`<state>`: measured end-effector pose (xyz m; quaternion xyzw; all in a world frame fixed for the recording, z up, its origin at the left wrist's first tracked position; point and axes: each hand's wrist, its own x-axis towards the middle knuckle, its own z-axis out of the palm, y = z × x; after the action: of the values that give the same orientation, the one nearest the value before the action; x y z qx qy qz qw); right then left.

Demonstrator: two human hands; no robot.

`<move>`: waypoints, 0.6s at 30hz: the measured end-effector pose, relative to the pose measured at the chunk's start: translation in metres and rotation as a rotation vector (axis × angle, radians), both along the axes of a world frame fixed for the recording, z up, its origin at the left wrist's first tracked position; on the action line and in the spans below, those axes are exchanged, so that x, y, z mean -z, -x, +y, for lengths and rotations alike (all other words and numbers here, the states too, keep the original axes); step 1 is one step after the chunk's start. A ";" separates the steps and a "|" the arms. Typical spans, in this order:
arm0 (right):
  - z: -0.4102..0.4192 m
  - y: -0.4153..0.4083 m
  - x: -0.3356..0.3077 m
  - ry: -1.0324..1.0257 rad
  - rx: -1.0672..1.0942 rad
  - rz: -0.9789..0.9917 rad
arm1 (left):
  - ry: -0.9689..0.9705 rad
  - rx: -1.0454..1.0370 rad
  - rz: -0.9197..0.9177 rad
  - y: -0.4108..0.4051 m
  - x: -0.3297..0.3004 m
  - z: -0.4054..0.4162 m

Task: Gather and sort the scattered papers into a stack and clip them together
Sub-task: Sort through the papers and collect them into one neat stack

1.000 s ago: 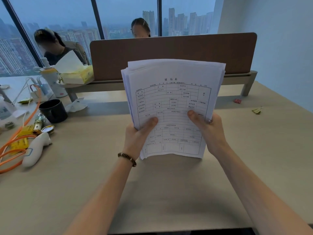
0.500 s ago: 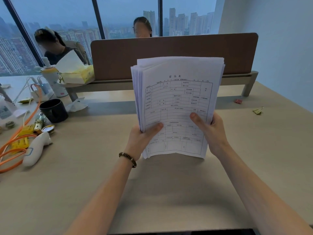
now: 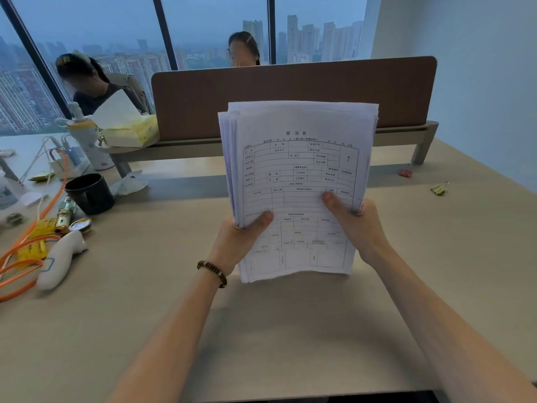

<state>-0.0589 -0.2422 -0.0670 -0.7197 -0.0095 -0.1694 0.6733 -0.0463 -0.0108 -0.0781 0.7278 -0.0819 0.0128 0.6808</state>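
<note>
A stack of printed form papers (image 3: 299, 170) stands upright over the middle of the desk, its bottom edge close to the tabletop. My left hand (image 3: 235, 242) grips the stack's lower left side, thumb across the front sheet. My right hand (image 3: 357, 225) grips the lower right side, thumb on the front sheet too. The sheets' top and left edges are slightly staggered. A gold binder clip (image 3: 439, 189) lies at the far right of the desk, and a small red clip (image 3: 405, 173) lies near the divider's leg.
A brown divider panel (image 3: 290, 94) closes the desk's far side, with two people seated beyond it. On the left are a black mug (image 3: 90, 193), a white handheld device (image 3: 61, 258), orange cables (image 3: 17, 257), a tissue box (image 3: 130, 129) and a bottle.
The stack has shifted a little to the right and its left edge has drawn in closer to square. Both hands kept their hold at the lower sides.
</note>
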 end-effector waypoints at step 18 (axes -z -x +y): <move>-0.038 -0.011 0.026 -0.116 0.019 0.265 | 0.040 0.302 0.484 0.008 0.028 -0.008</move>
<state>-0.0480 -0.2801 -0.0928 -0.6957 0.0960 -0.0796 0.7075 -0.0540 -0.0186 -0.1060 0.6756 -0.0244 -0.2614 0.6890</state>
